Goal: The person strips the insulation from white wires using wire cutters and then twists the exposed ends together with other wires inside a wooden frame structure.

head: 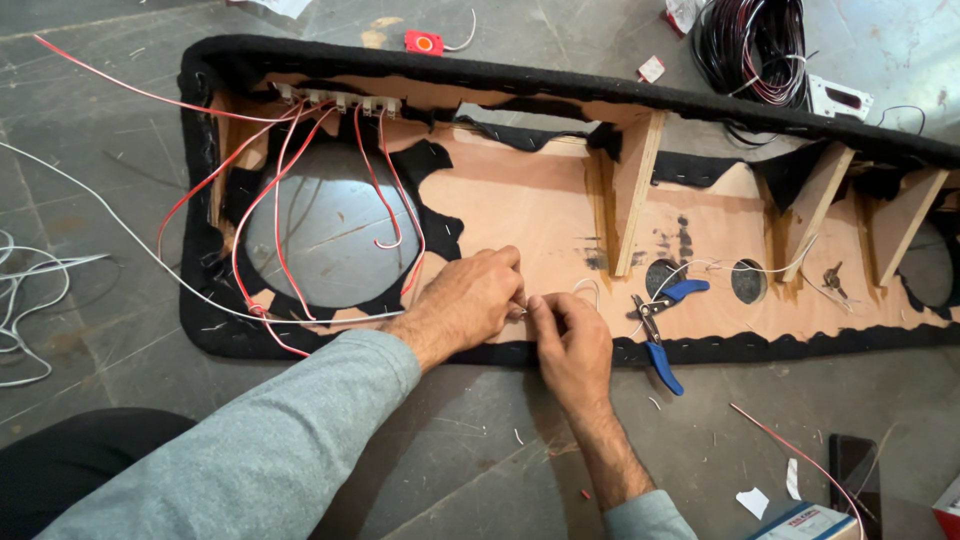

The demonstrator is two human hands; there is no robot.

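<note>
We see the left hand [468, 303] and the right hand [568, 340] drawn close together over the lower edge of a long plywood speaker panel [540, 200] that lies on the grey floor [120, 370]. Both hands have their fingertips pinched on a thin white wire [150, 255], which runs from far left across the floor and the panel's big round cutout [325, 225] to meet them; a small loop of it rises just beside the right hand. Just right of the hands, blue-handled pliers [657, 330] rest on the wood, near two small round holes. Red wires [300, 180] hang from a terminal strip [335, 100] at the panel's top edge. Black carpet trim [500, 75] wraps the panel's rim. A coil of black and red cable [752, 45] sits well apart, beyond the far edge.
</note>
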